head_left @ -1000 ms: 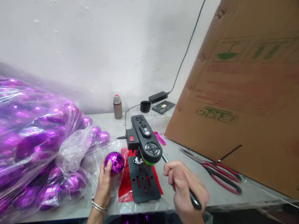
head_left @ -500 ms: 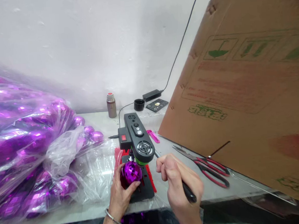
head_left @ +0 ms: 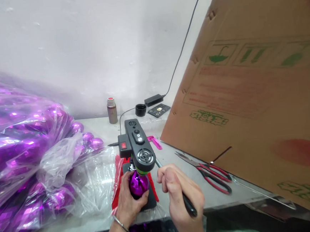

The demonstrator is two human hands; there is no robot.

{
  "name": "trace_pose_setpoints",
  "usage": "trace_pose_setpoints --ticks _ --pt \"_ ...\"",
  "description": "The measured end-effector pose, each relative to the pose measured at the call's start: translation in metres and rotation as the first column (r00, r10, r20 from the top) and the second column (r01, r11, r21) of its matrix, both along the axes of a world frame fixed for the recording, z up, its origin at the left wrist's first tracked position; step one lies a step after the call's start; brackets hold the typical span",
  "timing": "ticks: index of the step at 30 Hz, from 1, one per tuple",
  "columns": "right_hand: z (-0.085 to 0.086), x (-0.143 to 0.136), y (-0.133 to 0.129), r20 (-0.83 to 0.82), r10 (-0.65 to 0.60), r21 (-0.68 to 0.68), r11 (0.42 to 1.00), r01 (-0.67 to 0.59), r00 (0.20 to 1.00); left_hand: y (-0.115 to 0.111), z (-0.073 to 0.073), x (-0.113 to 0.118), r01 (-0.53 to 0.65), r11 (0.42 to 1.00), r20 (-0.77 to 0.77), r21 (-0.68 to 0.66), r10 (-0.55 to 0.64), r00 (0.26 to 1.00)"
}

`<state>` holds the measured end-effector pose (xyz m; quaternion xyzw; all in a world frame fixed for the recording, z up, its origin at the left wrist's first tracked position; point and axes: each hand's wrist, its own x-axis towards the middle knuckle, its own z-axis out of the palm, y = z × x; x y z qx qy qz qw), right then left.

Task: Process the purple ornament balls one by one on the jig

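My left hand (head_left: 129,200) wraps round a shiny purple ball (head_left: 139,184), its thumb on the lower right side. The ball sits just below the front end of a black device (head_left: 140,145) with round grilles and a red switch. To the right of the device, my right hand (head_left: 181,199) is closed round a tool with a black handle (head_left: 189,204); its thin shaft points up and left behind the device's head, where the tip is hidden. Red material (head_left: 119,181) lies under the device's black base.
Plastic bags of purple balls (head_left: 20,141) fill the left side. Red-handled scissors (head_left: 216,177) lie at right before a large cardboard box (head_left: 245,98). Behind the device stand a bottle (head_left: 112,111) and a black cup (head_left: 141,110); a pink piece (head_left: 155,142) lies nearby.
The ball in my left hand has turned and now shows a smoother side, slightly lower against the device. The whole view has shifted slightly; my right hand keeps the tool.
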<state>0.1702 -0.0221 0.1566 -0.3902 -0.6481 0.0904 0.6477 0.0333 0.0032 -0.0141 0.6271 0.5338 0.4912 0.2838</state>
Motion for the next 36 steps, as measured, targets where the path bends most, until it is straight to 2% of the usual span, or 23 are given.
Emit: trace_pose_setpoints --ticks 5,12,16,23,30,36 --pt "-0.005 0.001 -0.002 0.011 0.008 0.030 1.000 -0.008 1.000 0.004 -0.002 0.002 0.062 0.994 0.061 -0.091 -0.056 0.997" --pt "-0.024 0.000 -0.002 0.001 -0.027 0.061 0.998 0.027 1.000 0.001 -0.006 0.003 0.042 0.992 0.095 -0.115 -0.031 0.995" --pt "-0.031 -0.005 0.000 -0.073 -0.067 0.079 0.994 0.073 0.995 0.000 -0.011 0.005 0.032 0.994 0.106 -0.108 -0.021 0.994" --pt "-0.032 -0.010 0.001 -0.128 -0.084 0.096 0.991 0.097 0.988 0.000 -0.017 0.006 0.026 0.997 0.079 -0.071 -0.020 0.997" --pt "-0.037 -0.010 0.003 -0.131 -0.097 0.101 0.989 0.111 0.987 0.001 -0.025 -0.002 0.096 0.989 0.025 -0.110 -0.094 0.995" --pt "-0.037 -0.011 0.002 -0.145 -0.109 0.094 0.988 0.124 0.983 0.002 -0.023 -0.002 0.098 0.988 0.053 -0.116 -0.093 0.994"
